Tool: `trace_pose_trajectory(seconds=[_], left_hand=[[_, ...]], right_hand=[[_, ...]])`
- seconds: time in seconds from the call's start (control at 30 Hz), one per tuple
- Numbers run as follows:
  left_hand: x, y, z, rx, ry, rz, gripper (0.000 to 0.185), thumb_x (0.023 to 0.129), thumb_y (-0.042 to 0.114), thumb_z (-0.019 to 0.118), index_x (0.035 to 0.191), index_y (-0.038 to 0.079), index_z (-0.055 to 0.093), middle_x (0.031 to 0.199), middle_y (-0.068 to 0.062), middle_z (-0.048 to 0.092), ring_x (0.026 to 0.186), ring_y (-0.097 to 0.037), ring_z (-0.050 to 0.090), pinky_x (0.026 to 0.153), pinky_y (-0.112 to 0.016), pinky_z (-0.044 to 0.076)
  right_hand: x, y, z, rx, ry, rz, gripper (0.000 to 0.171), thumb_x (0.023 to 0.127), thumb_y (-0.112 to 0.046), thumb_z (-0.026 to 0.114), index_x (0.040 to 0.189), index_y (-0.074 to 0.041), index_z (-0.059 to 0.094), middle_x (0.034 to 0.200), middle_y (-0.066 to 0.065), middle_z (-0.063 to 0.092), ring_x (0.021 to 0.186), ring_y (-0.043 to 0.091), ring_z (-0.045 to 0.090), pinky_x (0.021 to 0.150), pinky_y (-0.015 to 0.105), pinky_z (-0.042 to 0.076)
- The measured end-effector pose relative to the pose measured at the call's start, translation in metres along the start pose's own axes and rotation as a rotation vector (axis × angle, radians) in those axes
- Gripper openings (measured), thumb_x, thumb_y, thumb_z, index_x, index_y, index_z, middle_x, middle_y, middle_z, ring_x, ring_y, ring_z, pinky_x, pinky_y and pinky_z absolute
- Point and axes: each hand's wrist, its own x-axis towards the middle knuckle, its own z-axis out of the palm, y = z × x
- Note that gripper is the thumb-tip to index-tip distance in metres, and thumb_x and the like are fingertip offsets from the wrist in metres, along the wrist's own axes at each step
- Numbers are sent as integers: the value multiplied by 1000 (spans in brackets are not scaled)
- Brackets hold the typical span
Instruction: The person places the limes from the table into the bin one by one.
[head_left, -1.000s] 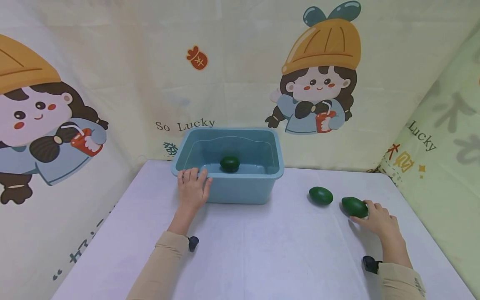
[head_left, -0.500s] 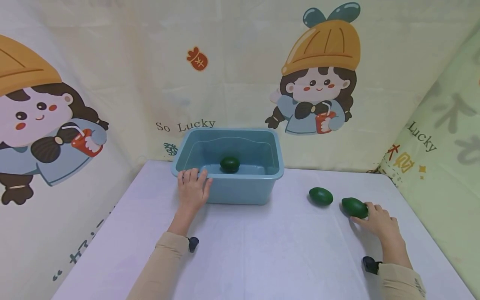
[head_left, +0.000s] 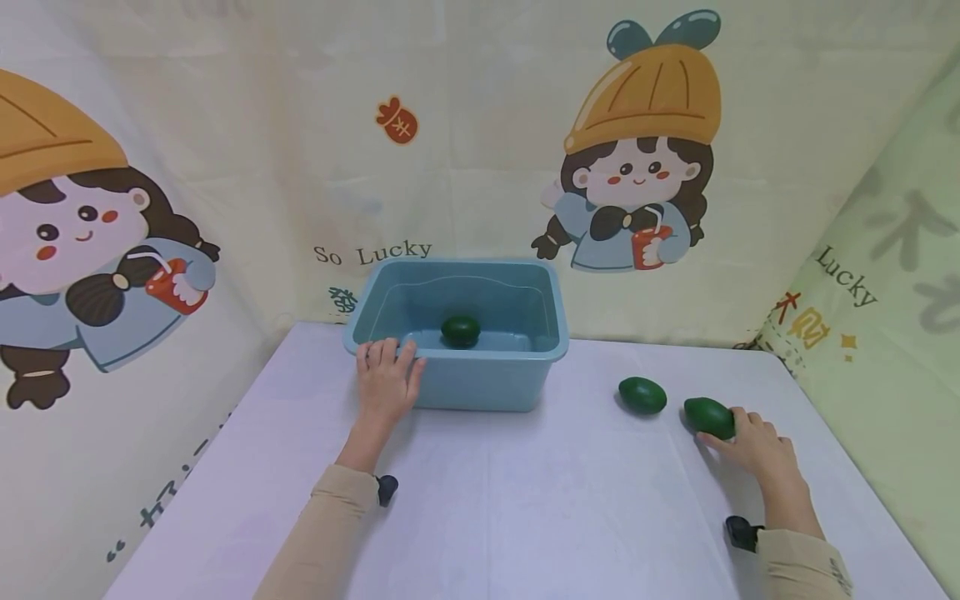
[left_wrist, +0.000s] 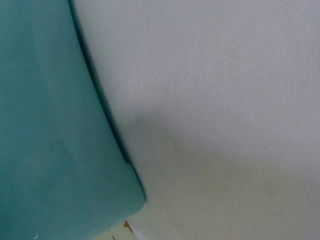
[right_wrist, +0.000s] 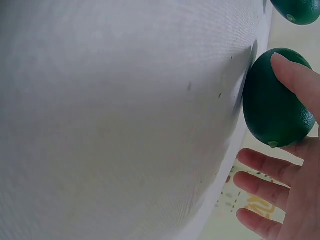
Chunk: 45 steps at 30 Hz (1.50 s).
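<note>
My left hand (head_left: 386,377) rests flat against the front left corner of a blue plastic tub (head_left: 480,385), fingertips at its rim, thumb spread on the wall. The left wrist view shows only the tub's wall (left_wrist: 45,140) and the table. One dark green oval fruit (head_left: 461,330) lies inside the tub. Two more lie on the white table to the right, one (head_left: 642,395) on its own and one (head_left: 707,417) touched by my right hand (head_left: 752,448). In the right wrist view the thumb (right_wrist: 300,82) lies on that fruit (right_wrist: 272,100) and the fingers are straight and spread beside it.
The white table (head_left: 525,500) is backed by cartoon-printed cloth walls (head_left: 465,150) on the far side and both flanks. The right cloth wall hangs close to my right hand. The other loose fruit (right_wrist: 300,9) shows at the right wrist view's top edge.
</note>
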Motion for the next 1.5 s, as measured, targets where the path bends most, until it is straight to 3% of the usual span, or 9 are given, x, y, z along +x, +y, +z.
trace_pose_trajectory(seconds=[0.37, 1.5], left_hand=[[0, 1, -2, -2, -5, 5, 46, 99, 44, 20, 102, 10, 50, 100, -14, 43, 97, -33, 37, 91, -51, 24], [2, 0, -1, -1, 28, 8, 48, 99, 45, 20, 102, 9, 52, 99, -14, 44, 97, -33, 38, 90, -51, 25]], right_hand=[[0, -1, 1, 8, -16, 13, 108, 76, -70, 50, 127, 21, 22, 117, 43, 29, 105, 55, 33, 84, 66, 29], [-3, -3, -1, 34, 90, -22, 100, 81, -68, 46, 126, 18, 25, 113, 39, 36, 100, 52, 39, 78, 63, 31]])
